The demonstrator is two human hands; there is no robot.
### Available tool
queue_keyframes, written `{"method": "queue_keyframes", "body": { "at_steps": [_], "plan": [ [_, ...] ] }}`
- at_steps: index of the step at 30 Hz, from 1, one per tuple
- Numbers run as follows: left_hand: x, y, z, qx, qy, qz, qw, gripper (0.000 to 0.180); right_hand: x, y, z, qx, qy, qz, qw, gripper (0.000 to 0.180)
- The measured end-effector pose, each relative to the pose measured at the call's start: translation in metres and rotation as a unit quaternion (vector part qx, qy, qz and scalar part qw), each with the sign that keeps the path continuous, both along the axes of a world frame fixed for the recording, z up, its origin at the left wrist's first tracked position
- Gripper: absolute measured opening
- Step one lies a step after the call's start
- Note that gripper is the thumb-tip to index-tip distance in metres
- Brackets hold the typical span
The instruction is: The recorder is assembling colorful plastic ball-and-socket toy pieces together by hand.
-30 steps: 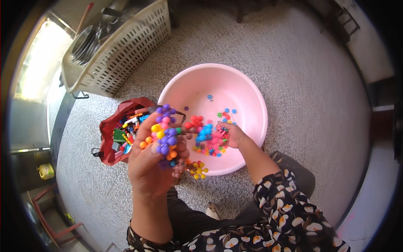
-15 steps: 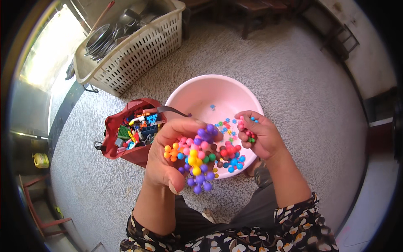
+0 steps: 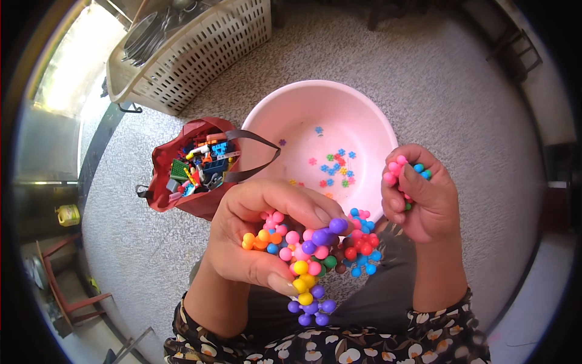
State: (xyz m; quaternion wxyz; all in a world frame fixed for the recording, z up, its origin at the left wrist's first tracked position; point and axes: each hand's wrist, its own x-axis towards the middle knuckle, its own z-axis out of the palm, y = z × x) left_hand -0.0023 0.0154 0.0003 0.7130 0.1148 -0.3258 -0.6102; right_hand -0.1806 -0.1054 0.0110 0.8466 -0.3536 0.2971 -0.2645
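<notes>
My left hand (image 3: 257,233) is closed round a cluster of joined knobbly toy pieces (image 3: 309,252), in pink, orange, yellow, purple, green, brown, red and blue. The cluster hangs out between thumb and fingers, over my lap. Off to the right, my right hand (image 3: 424,200) is closed on a few loose pieces of the same kind (image 3: 395,171), pink, blue and green; the fingers partly hide them. Beyond both hands a pink basin (image 3: 273,109) stands on the floor, with several small flower-shaped pieces (image 3: 339,164) scattered over its bottom.
Left of the basin sits a red bag (image 3: 160,164) full of mixed plastic building toys (image 3: 206,161), its dark strap reaching over the basin's rim. A white slatted basket (image 3: 200,67) holding metal kitchenware stands behind it. A yellow container (image 3: 68,215) and a reddish chair frame (image 3: 63,294) are at far left.
The cluster in my left hand has turned and come lower, nearer to me. My right hand has moved right, away from the basin. The view has shifted, too.
</notes>
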Motion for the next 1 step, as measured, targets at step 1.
{"method": "queue_keyframes", "body": {
  "at_steps": [1],
  "plan": [
    [-0.001,-0.0005,0.0005,0.002,-0.002,-0.003,1.0,0.054,-0.0031,-0.0002,0.0009,-0.01,-0.015,0.002,1.0,0.021]
  ]
}}
